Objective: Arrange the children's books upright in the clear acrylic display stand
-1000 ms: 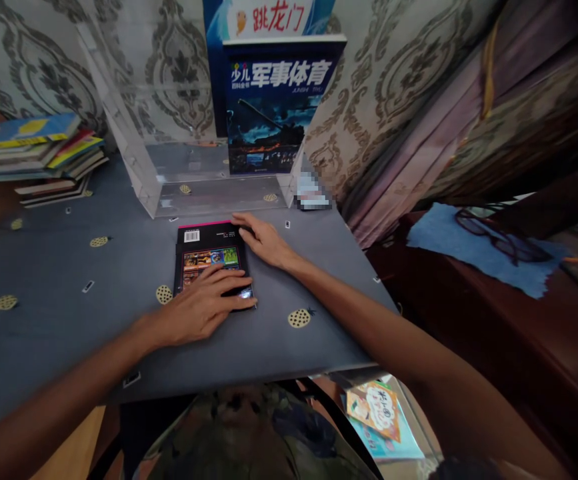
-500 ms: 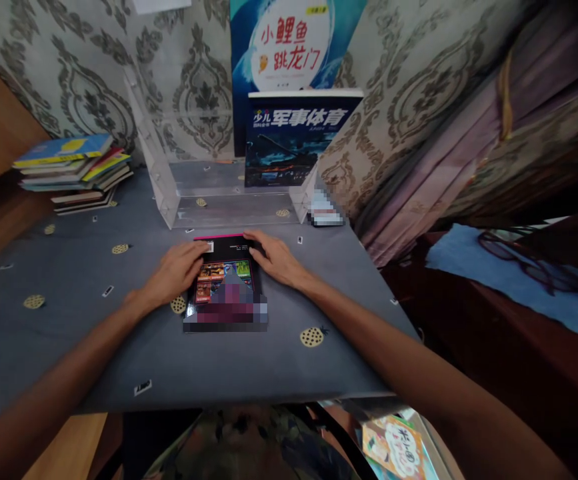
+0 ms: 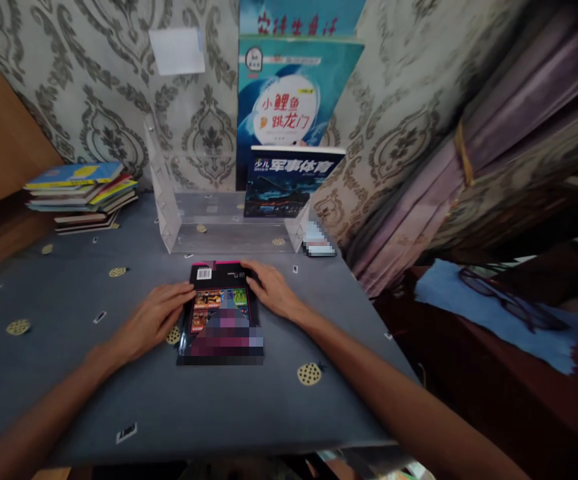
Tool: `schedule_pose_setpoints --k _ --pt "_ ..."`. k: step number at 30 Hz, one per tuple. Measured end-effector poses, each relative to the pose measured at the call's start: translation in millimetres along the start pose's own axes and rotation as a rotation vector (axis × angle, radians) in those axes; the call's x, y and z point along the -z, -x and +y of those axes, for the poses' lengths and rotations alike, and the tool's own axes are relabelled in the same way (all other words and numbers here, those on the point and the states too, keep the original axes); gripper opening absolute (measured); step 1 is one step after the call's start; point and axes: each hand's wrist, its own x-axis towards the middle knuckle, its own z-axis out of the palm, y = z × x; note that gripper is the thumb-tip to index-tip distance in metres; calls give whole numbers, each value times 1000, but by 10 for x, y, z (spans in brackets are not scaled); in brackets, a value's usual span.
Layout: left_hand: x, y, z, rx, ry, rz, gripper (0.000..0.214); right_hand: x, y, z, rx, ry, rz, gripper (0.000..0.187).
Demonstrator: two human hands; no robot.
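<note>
A dark book (image 3: 219, 279) with a barcode, coloured picture panels and a pink top edge lies flat on the patterned grey tablecloth. Part of its lower half is pixelated. My left hand (image 3: 161, 313) rests along the book's left side, fingers stretched out and tips at the edge beside the barcode. At the upper right corner, my right hand (image 3: 273, 292) touches the book with its fingers extended and its thumb apart at the side. Neither hand is closed round the book.
Behind the book stands a clear acrylic stand (image 3: 163, 200) holding a dark blue book (image 3: 283, 183) at its right. Taller teal books (image 3: 303, 67) are behind that. Stacked books (image 3: 81, 193) sit at the back left; glasses (image 3: 513, 300) lie on a blue cloth (image 3: 433, 287) at right.
My left hand has slid off the book's top face to its left edge, uncovering the barcode. My right hand stays at the upper right corner. The camera view has tilted up.
</note>
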Motion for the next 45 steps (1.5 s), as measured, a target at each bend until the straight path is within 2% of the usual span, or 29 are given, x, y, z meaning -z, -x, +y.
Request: schedule_pose_setpoints --k 8,12,17,23,28,30,34,39,45 --pt "119 361 409 -17 13 0 48 -12 9 1 26 74 -5 43" --pt "216 475 601 -47 34 -58 50 -16 2 -6 28 88 -21 43" --pt "234 556 733 0 86 -68 48 -30 -1 -19 28 103 -32 43" --pt "243 513 767 -9 54 -41 36 -26 142 -182 61 193 -84 39" --pt "234 498 769 -8 36 -14 31 47 520 -413 137 231 -152 37" --pt "217 500 772 -16 14 -12 29 89 690 -485 150 247 -167 41" --pt "172 483 786 -23 -63 -23 25 138 903 -557 178 285 -215 61" --pt "141 419 734 -2 -108 -35 27 65 846 -581 163 307 -199 56" --pt "175 369 488 46 -97 -55 28 -88 622 -638 137 322 -157 58"
